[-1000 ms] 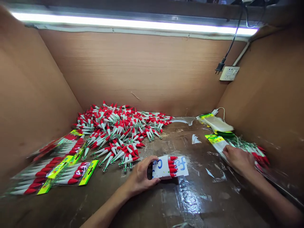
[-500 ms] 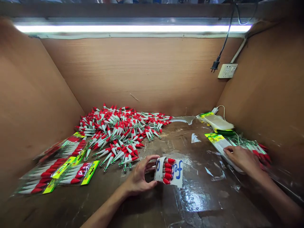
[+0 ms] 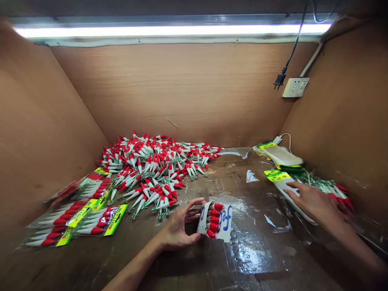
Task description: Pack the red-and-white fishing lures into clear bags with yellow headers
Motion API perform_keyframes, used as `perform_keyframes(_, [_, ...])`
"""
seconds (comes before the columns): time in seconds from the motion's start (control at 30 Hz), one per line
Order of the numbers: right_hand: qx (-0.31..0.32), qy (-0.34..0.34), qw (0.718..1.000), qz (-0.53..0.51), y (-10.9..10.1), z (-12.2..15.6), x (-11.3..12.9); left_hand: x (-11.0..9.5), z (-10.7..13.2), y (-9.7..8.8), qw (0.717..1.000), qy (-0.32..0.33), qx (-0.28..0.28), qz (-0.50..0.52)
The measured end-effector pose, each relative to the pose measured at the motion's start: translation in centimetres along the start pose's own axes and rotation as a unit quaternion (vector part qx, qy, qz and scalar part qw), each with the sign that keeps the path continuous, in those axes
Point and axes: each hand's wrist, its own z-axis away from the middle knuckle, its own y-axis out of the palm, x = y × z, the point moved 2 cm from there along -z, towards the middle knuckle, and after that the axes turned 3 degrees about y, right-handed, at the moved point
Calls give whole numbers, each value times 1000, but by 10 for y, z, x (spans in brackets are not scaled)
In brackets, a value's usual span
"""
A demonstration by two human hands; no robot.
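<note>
My left hand (image 3: 179, 227) grips a small white card holder (image 3: 226, 224) with blue writing, tilted up on the worktop, with several red-tipped lures (image 3: 212, 220) lying in it. My right hand (image 3: 313, 202) lies with fingers stretched out flat on a clear packet with a yellow-green header (image 3: 278, 178) at the right. A big heap of red-and-white lures (image 3: 151, 165) with green tails lies behind my left hand.
Filled packets with yellow-green headers (image 3: 87, 216) lie at the left. More empty packets (image 3: 277, 154) and a few loose lures (image 3: 336, 190) sit at the right wall. Brown board walls enclose the glossy worktop (image 3: 242, 254). A wall socket (image 3: 295, 87) and a light strip (image 3: 169, 30) are above.
My left hand has turned the card holder from lying flat to tilted upright and drawn it slightly nearer. My right hand has shifted a little on the packet.
</note>
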Motion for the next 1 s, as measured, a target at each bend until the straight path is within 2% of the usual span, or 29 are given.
perform_keyframes(0.07, [-25, -75, 995, -55, -18, 9, 30, -2, -1, 0, 1000, -5, 10, 22])
perform_keyframes(0.13, [-47, -210, 966, -144, -38, 21, 68, -3, -2, -1, 998, -7, 26, 49])
perform_keyframes(0.2, [-17, -347, 919, -189, -54, 34, 107, -4, -2, -1, 996, -7, 47, 75])
perform_keyframes(0.27, [20, -467, 865, -182, -66, 46, 143, -3, -1, 0, 993, -14, 70, 97])
perform_keyframes(0.33, [46, -559, 815, -146, -74, 55, 174, -1, 0, 0, 987, -34, 100, 117])
perform_keyframes(0.4, [72, -619, 772, -124, -79, 62, 198, 0, 2, 1, 980, -52, 129, 140])
perform_keyframes(0.5, [129, -662, 725, -135, -83, 68, 221, -1, 5, 0, 971, -71, 156, 166])
perform_keyframes(0.6, [186, -672, 702, -146, -84, 71, 233, -1, 7, -2, 966, -91, 167, 176])
perform_keyframes(0.77, [231, -679, 686, -121, -91, 75, 244, 2, 9, -6, 957, -107, 194, 188])
perform_keyframes(1.0, [218, -707, 673, 6, -101, 94, 258, 7, 10, -4, 954, -106, 235, 154])
